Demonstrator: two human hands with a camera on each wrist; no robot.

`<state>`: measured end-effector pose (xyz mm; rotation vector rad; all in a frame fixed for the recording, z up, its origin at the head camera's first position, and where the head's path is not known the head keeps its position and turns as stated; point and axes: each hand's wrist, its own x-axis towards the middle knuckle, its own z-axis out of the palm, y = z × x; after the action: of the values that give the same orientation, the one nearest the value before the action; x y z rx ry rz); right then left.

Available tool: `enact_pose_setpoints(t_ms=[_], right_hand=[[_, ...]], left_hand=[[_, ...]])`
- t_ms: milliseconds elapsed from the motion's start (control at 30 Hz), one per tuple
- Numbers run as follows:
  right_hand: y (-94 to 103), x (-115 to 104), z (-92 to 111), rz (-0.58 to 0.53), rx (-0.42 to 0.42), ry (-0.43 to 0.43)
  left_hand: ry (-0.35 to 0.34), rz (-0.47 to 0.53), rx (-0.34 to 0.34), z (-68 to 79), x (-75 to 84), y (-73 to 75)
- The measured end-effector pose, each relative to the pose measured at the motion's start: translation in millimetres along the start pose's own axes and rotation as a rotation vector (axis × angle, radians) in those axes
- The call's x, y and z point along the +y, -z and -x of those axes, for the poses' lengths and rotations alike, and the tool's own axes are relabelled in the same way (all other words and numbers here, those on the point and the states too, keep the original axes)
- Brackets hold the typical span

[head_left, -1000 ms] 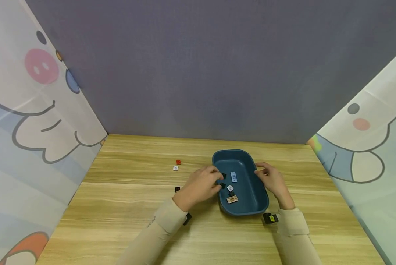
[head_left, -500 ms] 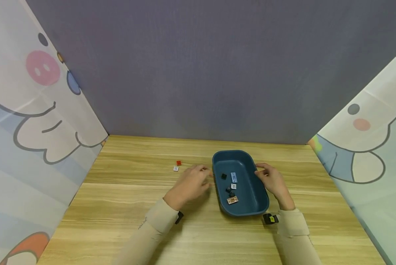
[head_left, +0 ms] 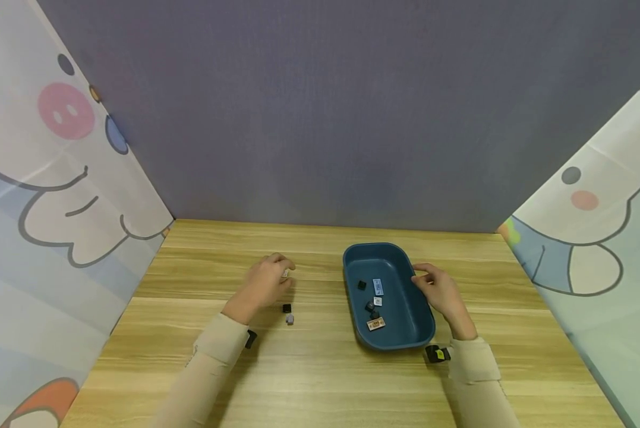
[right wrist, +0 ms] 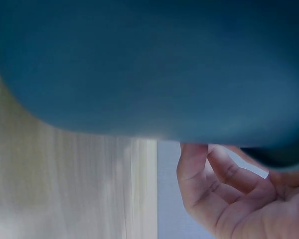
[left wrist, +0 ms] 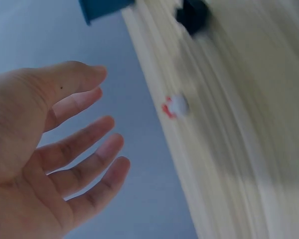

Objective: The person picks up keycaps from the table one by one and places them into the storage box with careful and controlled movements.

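My left hand (head_left: 263, 282) hovers over the table's left part, fingers loosely curved and apart, holding nothing. Close by its fingertips lies a small white square piece (head_left: 285, 273). In the left wrist view that white piece (left wrist: 179, 105) sits beside a small red piece (left wrist: 167, 108), which the hand hides in the head view. My right hand (head_left: 440, 292) grips the right rim of a blue plastic basin (head_left: 423, 321). Inside the basin are several small dark pieces (head_left: 362, 285), a white piece (head_left: 377, 301), a light-blue tile (head_left: 378, 287) and a tan tile (head_left: 375, 324).
Nearer me than the left hand, a black piece (head_left: 287, 308) and a grey piece (head_left: 290, 319) lie on the wooden table (head_left: 341, 392). A grey panel (head_left: 320, 119) stands along the back, with printed cartoon sheets (head_left: 598, 238) at both sides.
My left hand has released a dark piece into the basin and moved left, out to the white piece, uncovering the black and grey pieces. My right hand has stayed at the rim.
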<state>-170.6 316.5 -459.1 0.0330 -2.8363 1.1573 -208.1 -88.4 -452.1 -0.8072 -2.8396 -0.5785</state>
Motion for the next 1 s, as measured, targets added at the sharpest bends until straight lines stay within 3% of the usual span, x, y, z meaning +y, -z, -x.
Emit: enact_pose_setpoints(t_ms=[233, 600, 1000], right_hand=[[0.8, -3.8, 0.8, 0.009, 0.004, -0.007], [0.1, -3.4, 1.2, 0.015, 0.010, -0.003], [0.1, -3.4, 0.3, 0.018, 0.002, -0.003]], left_hand=[[0.061, -0.031, -0.048, 0.1, -23.6, -1.7], [0.109, -0.030, -0.150, -8.7, -41.0, -14.3], [0.071, -0.055, -0.155, -13.3, -45.6, -22.6]])
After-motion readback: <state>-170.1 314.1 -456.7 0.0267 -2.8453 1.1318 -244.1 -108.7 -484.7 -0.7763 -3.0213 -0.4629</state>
